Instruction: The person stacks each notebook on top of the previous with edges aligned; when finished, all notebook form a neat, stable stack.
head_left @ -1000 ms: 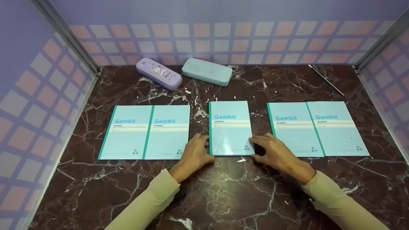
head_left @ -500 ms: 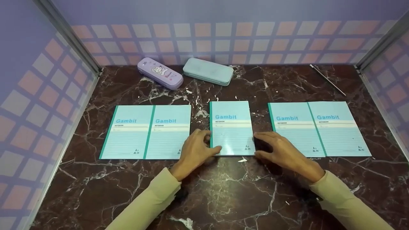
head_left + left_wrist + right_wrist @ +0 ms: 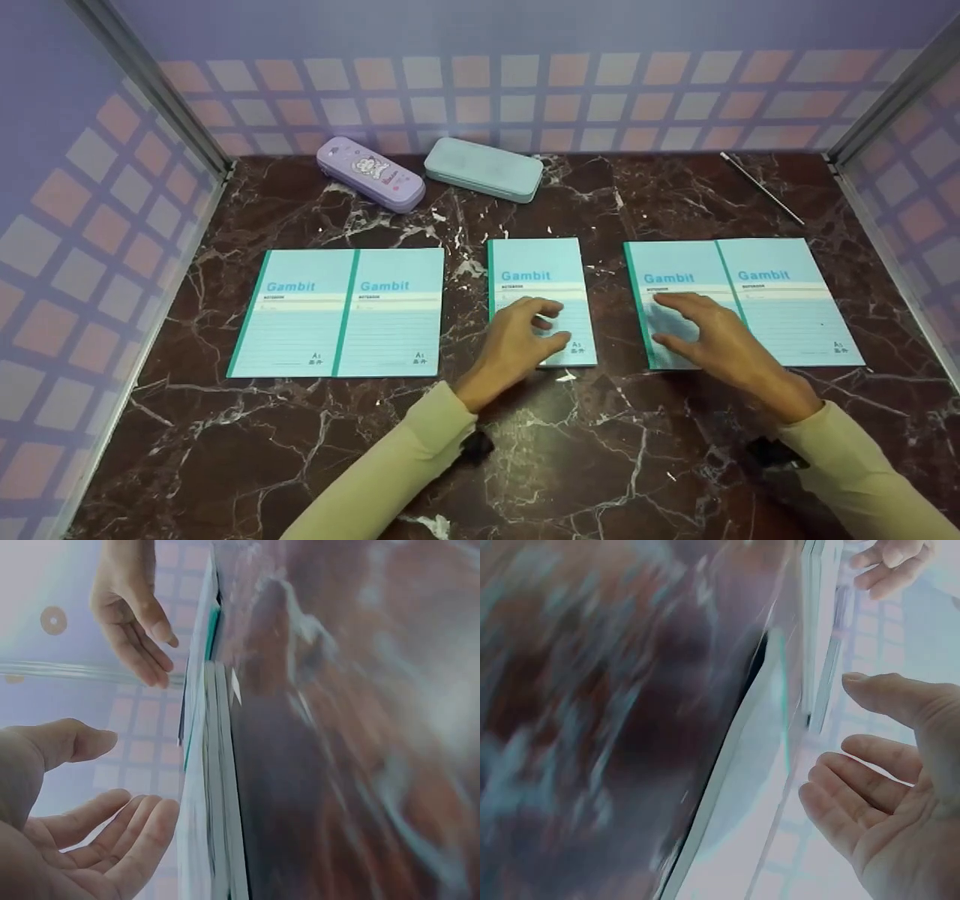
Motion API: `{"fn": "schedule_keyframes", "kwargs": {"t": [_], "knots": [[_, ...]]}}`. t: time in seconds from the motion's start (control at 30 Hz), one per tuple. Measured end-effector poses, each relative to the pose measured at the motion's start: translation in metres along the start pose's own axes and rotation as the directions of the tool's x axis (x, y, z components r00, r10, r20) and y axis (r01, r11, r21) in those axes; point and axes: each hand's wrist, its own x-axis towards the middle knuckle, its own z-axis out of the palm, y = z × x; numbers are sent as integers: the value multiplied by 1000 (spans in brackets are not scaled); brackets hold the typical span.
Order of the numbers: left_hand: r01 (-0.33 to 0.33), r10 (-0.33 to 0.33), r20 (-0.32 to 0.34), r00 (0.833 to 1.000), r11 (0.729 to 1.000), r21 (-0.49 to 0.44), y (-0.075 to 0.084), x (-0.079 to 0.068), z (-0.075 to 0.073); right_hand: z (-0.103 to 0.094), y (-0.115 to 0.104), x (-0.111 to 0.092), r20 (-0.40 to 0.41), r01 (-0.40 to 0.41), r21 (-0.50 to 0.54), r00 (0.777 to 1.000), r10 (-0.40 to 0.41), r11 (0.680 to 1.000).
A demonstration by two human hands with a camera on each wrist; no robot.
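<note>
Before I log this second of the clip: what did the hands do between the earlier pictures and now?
Both hands left the sides of the middle notebook. The left hand rose and now hovers over its lower half; the right hand swung right, over the left one of the right pair of notebooks. Neither holds anything. All notebooks, the two pencil cases and the thin rod stayed put.

bare marble strips (image 3: 465,315) between the notebook groups (two pencil cases (image 3: 427,171) along the back wall)

Middle notebook (image 3: 541,289) lower half hidden by left hand (image 3: 517,346), right hand (image 3: 712,341) covering another notebook (image 3: 675,300), wrist views' tabletop (image 3: 360,727) blurred
</note>
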Motion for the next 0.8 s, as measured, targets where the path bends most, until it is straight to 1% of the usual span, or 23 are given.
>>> {"fn": "schedule_keyframes", "kwargs": {"t": [0.13, 0.33, 0.53, 0.7, 0.8], "knots": [[50, -48, 55, 997, 998, -35, 6, 7, 14, -7, 14, -7, 2, -36, -19, 999, 36, 999], [116, -107, 123, 987, 991, -68, 13, 16, 36, -17, 33, -20, 27, -119, -44, 992, 120, 992], [165, -150, 152, 977, 982, -91, 22, 25, 57, -26, 46, -31, 28, -163, -72, 986, 165, 984], [220, -197, 168, 966, 967, -132, 27, 34, 72, -32, 54, -39, 29, -177, -99, 983, 180, 979], [237, -211, 171, 963, 959, -153, 28, 40, 78, -34, 57, -43, 28, -175, -103, 984, 179, 979]]}}
